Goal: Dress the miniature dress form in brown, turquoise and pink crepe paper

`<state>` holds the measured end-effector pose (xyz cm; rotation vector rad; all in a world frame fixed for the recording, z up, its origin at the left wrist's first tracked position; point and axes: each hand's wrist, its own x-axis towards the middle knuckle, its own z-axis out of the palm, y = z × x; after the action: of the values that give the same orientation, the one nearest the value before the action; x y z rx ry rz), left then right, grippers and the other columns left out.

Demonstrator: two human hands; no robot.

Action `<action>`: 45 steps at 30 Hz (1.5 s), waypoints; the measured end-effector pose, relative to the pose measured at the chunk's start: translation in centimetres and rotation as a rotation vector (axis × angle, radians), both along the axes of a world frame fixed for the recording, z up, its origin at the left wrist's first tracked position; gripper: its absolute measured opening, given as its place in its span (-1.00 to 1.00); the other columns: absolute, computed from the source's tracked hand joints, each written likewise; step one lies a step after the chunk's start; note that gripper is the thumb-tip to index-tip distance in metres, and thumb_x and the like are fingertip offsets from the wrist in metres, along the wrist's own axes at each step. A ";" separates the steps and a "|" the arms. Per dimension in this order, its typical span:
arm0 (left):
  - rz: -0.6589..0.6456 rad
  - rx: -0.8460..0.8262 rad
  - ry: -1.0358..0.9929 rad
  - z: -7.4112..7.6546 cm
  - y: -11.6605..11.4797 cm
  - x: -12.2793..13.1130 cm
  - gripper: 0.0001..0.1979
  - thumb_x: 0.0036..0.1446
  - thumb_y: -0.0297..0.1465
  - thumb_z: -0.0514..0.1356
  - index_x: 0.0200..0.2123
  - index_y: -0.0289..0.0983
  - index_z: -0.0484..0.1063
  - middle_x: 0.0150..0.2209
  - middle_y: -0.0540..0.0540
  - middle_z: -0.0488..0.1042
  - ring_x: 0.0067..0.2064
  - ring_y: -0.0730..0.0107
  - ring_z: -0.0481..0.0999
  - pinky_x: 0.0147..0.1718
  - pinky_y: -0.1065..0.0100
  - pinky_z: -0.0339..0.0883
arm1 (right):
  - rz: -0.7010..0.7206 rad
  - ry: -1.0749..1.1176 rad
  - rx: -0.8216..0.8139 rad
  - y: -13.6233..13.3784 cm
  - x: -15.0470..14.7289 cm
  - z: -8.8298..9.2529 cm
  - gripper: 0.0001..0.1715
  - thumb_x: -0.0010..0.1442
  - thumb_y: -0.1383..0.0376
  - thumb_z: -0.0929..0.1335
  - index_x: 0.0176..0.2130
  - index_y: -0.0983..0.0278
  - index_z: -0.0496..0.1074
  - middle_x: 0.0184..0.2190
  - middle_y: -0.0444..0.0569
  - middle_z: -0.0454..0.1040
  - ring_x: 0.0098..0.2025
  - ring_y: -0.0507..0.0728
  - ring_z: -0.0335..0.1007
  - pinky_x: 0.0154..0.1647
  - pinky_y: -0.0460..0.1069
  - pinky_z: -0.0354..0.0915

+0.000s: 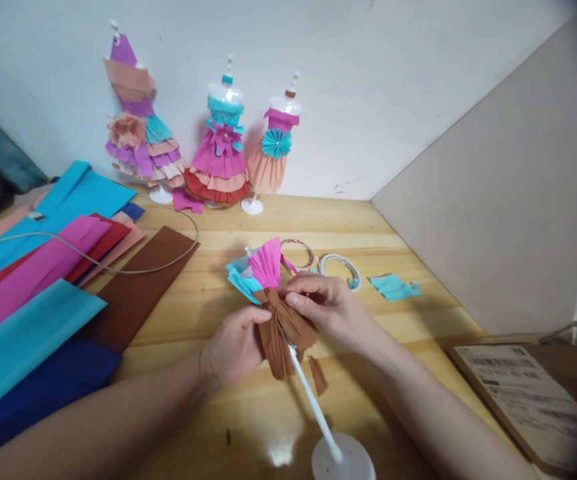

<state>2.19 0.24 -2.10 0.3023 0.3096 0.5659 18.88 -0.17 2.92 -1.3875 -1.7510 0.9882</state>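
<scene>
A small mannequin on a white rod and round base (342, 460) lies tilted toward me over the wooden table (398, 233). It wears a paper dress (273, 300) with a pink and turquoise top and a pleated brown skirt. My left hand (233, 347) grips the brown skirt from the left. My right hand (325, 303) pinches the dress at the waist from the right, fingers pressed together on the paper.
Sheets of crepe paper (38, 293) in turquoise, pink, red, brown and dark blue lie at the left, with a cable (133, 270) over them. Three dressed mannequins (221, 147) stand at the wall. Two tape rolls (341, 267), a turquoise scrap (394, 287), a cardboard parcel (528, 400).
</scene>
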 end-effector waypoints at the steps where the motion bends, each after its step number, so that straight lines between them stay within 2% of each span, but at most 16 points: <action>1: 0.015 0.009 0.008 0.0 0.0 0.1 -0.75 0.05 -0.38 0.17 -0.18 -0.34 0.47 -0.24 -0.16 0.54 -0.08 0.12 0.48 -0.03 0.15 0.26 | -0.028 0.025 -0.037 0.0 -0.1 -0.2 -0.69 0.15 0.14 0.36 -0.42 0.33 0.53 -0.50 -0.03 0.47 -0.46 0.07 0.34 -0.41 -0.01 0.24; 5: 0.082 0.059 0.016 -0.2 -0.2 0.5 -0.80 0.17 -0.34 0.21 -0.17 -0.31 0.48 -0.26 -0.14 0.53 -0.19 0.24 0.51 -0.10 0.21 0.29 | -0.123 0.149 -0.171 0.0 -0.5 -0.6 -0.74 0.02 0.14 0.42 -0.44 0.32 0.49 -0.52 -0.07 0.47 -0.49 0.05 0.33 -0.44 -0.03 0.26; 9: 0.105 0.043 0.047 -0.1 -0.3 0.6 -0.80 0.15 -0.32 0.26 -0.20 -0.33 0.48 -0.29 -0.14 0.52 -0.27 0.30 0.50 -0.19 0.25 0.31 | -0.170 0.216 -0.230 0.1 -1.0 -0.8 -0.73 -0.07 0.16 0.45 -0.46 0.31 0.41 -0.56 -0.12 0.42 -0.54 0.01 0.28 -0.50 -0.06 0.23; 15: 0.111 0.018 0.101 0.2 -0.3 0.6 -0.79 0.15 -0.30 0.27 -0.24 -0.34 0.48 -0.33 -0.15 0.52 -0.33 0.29 0.50 -0.30 0.25 0.35 | -0.154 0.151 -0.188 0.3 -1.2 -1.4 -0.73 -0.02 0.15 0.40 -0.50 0.30 0.34 -0.62 -0.16 0.32 -0.58 -0.02 0.17 -0.56 -0.09 0.12; 22: 0.129 -0.004 0.105 0.4 -0.5 0.7 -0.82 0.17 -0.34 0.25 -0.22 -0.33 0.50 -0.29 -0.14 0.54 -0.25 0.29 0.52 -0.17 0.26 0.34 | -0.043 0.036 -0.134 -0.2 -1.0 -0.7 -0.70 0.06 0.13 0.39 -0.50 0.27 0.30 -0.66 -0.21 0.24 -0.61 -0.04 0.09 -0.60 -0.11 0.06; 27: 0.095 -0.041 0.098 0.2 -0.5 0.7 -0.81 0.25 -0.32 0.16 -0.18 -0.30 0.49 -0.22 -0.15 0.55 -0.22 0.29 0.52 -0.14 0.24 0.33 | -0.061 -0.119 -0.049 -0.6 -1.1 -1.0 -0.80 0.07 0.25 0.37 -0.47 0.26 0.28 -0.64 -0.22 0.24 -0.60 -0.03 0.10 -0.60 -0.12 0.06; 30: 0.078 -0.067 0.105 0.1 -0.5 0.8 -0.77 0.29 -0.32 0.09 -0.14 -0.30 0.48 -0.20 -0.17 0.55 -0.16 0.26 0.51 -0.09 0.20 0.33 | -0.050 -0.141 0.013 -0.6 -1.3 -1.0 -0.82 0.09 0.29 0.33 -0.50 0.26 0.28 -0.62 -0.20 0.25 -0.58 -0.03 0.11 -0.58 -0.12 0.06; 36: 0.154 -0.020 0.130 0.4 -0.6 0.7 -0.82 0.16 -0.35 0.25 -0.20 -0.33 0.51 -0.20 -0.17 0.55 -0.13 0.25 0.50 -0.06 0.24 0.30 | -0.091 -0.119 0.031 -0.8 -1.8 -0.7 -0.77 0.09 0.29 0.33 -0.56 0.26 0.30 -0.65 -0.17 0.27 -0.60 -0.01 0.14 -0.58 -0.10 0.07; 40: 0.158 0.001 0.181 0.6 -0.6 0.7 -0.80 0.18 -0.33 0.23 -0.21 -0.36 0.49 -0.24 -0.19 0.55 -0.19 0.23 0.52 -0.17 0.24 0.34 | -0.146 -0.103 0.023 -1.2 -2.0 -0.9 -0.80 0.08 0.26 0.33 -0.53 0.28 0.35 -0.65 -0.15 0.31 -0.62 -0.01 0.16 -0.60 -0.10 0.08; 45: 0.178 0.009 0.200 0.4 -0.5 0.8 -0.77 0.17 -0.33 0.24 -0.17 -0.36 0.46 -0.25 -0.20 0.55 -0.24 0.24 0.53 -0.21 0.23 0.37 | -0.100 -0.136 0.017 -1.1 -1.6 -0.8 -0.71 0.15 0.24 0.30 -0.54 0.30 0.37 -0.66 -0.14 0.31 -0.59 0.00 0.17 -0.58 -0.11 0.11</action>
<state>3.00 -0.31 -1.70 0.3429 0.5312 0.7140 17.32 -1.31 2.10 -1.5469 -1.7639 0.8410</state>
